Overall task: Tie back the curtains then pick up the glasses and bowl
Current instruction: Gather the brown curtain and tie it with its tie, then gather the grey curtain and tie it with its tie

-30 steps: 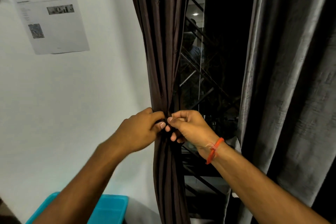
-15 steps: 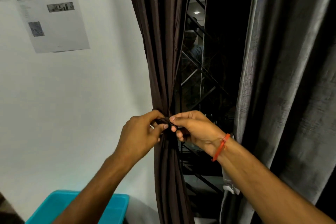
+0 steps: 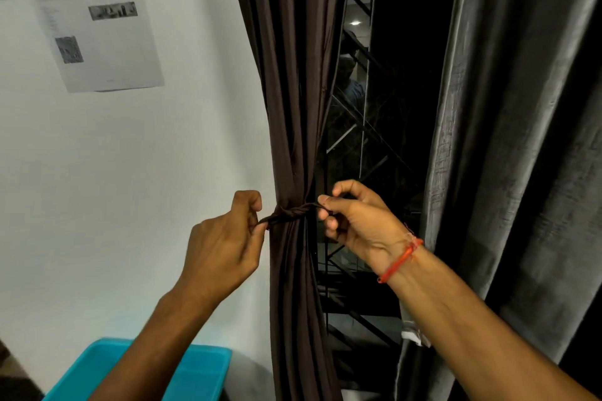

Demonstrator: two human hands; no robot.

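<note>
A dark brown curtain (image 3: 293, 91) hangs gathered in the middle of the view. A dark tie cord (image 3: 290, 213) is wrapped around it and crossed in a knot at its front. My left hand (image 3: 224, 247) pinches the cord's left end just left of the curtain. My right hand (image 3: 355, 221), with a red thread at the wrist, pinches the right end just right of it. The cord is stretched between the two hands. A grey curtain (image 3: 508, 140) hangs loose at the right. No glasses or bowl are in view.
A white wall (image 3: 130, 189) with a printed paper sheet (image 3: 94, 16) stands at the left. A turquoise plastic bin (image 3: 198, 378) sits at the bottom left below my left arm. Between the curtains is a dark window with a metal grille (image 3: 365, 146).
My hands, close together at the knot before, have moved apart sideways, drawing the cord ends out left and right. The knot now shows on the curtain's front.
</note>
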